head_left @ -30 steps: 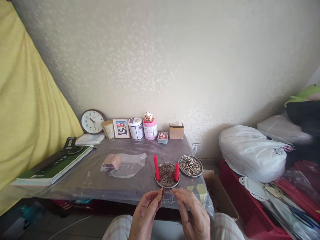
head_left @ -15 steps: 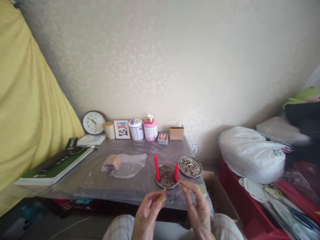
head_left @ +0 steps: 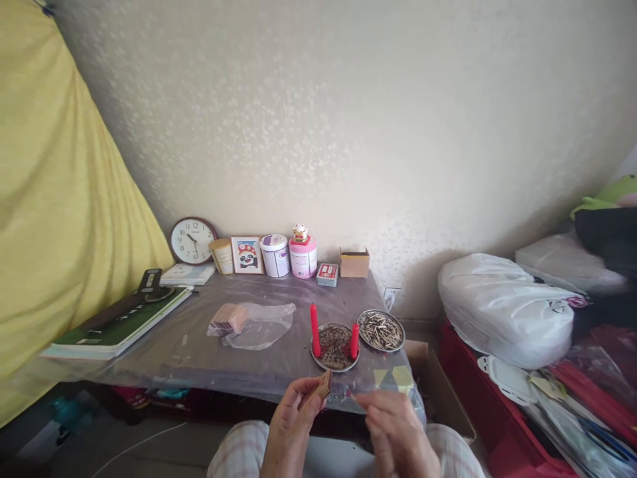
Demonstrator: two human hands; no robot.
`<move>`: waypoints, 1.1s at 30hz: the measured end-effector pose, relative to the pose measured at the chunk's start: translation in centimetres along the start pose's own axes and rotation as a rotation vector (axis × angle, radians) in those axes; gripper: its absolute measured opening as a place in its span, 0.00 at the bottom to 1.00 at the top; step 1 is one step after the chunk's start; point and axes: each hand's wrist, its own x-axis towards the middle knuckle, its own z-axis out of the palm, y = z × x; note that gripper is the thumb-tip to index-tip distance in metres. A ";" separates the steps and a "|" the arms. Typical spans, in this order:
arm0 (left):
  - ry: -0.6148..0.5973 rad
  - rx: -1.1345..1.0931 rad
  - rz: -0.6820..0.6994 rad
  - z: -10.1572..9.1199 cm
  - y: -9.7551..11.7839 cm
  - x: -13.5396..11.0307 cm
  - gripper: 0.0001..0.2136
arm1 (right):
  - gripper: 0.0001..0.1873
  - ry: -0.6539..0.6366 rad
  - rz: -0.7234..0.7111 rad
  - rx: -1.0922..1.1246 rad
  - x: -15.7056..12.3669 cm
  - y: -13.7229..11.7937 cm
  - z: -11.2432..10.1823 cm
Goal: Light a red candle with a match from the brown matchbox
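A pale patterned wall (head_left: 378, 133) is rising behind everything, and a yellow cloth (head_left: 60, 199) is hanging down the left side. Below the wall, a table (head_left: 184, 362) under clear plastic is carrying most of the things I am seeing. Off its right side, a bulging white bag (head_left: 502, 309) is resting on a red bin (head_left: 502, 431). A thick green book (head_left: 114, 325) is lying at the table's left end; a round clock (head_left: 193, 240) is leaning at the back, near two lidded tins (head_left: 275, 255) that are standing side by side.

The person's right hand (head_left: 401, 428) is hovering by the near edge, blurring a little, its fingertips closing in a pinch on a match (head_left: 353, 396) whose reddish head is just showing. The left hand (head_left: 293, 418) is gripping a small matchbox (head_left: 324, 385) between thumb and fingers, holding it tilted, short of the nearer plate (head_left: 344, 369). That plate is bearing dark residue; a farther plate (head_left: 391, 350), heaped with matchsticks (head_left: 381, 330), is sitting just beside it, to the right. On the nearer plate, a tall red candle (head_left: 314, 332) is standing at the left and a shorter red candle (head_left: 354, 342) at the right.
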 end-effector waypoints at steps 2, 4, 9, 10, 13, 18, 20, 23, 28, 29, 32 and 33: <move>-0.027 -0.027 0.014 0.0 0.0 -0.1 0.17 | 0.11 -0.086 0.072 -0.117 -0.6 1.5 0.8; -0.053 -0.041 0.023 -0.2 -0.1 -0.1 0.18 | 0.09 -0.024 0.141 -0.177 -1.3 3.2 1.4; -0.020 -0.026 -0.009 -1.4 -0.9 0.0 0.18 | 0.07 0.075 0.267 -0.230 -1.4 5.3 1.0; -0.004 -0.025 -0.018 -1.6 -1.1 0.1 0.18 | 0.07 0.087 0.290 -0.218 -1.2 5.2 0.8; 0.014 -0.027 -0.025 -1.9 -1.2 0.1 0.18 | 0.05 0.126 0.339 -0.169 -0.6 4.7 0.6; 0.004 -0.047 -0.027 -1.9 -0.7 -0.2 0.16 | 0.04 0.158 0.347 -0.128 0.2 4.5 0.9; 0.020 -0.044 -0.041 -2.2 -0.6 -0.3 0.16 | 0.05 0.165 0.363 -0.108 0.3 4.4 1.1; 0.060 -0.036 -0.054 -2.7 -0.6 -0.3 0.16 | 0.06 0.177 0.389 -0.091 0.5 4.4 1.3; 0.139 -0.023 -0.062 -3.6 -0.6 -0.2 0.18 | 0.07 0.185 0.419 -0.070 0.6 4.3 1.7; 0.151 -0.027 -0.066 -3.8 -0.5 -0.2 0.18 | 0.07 0.186 0.429 -0.064 0.6 4.3 1.8; 0.166 -0.048 -0.085 -4.3 -0.6 -0.2 0.18 | 0.07 0.194 0.478 -0.038 0.5 4.1 1.9; 0.168 -0.053 -0.088 -4.5 -0.6 -0.2 0.18 | 0.07 0.196 0.499 -0.027 0.5 4.0 1.9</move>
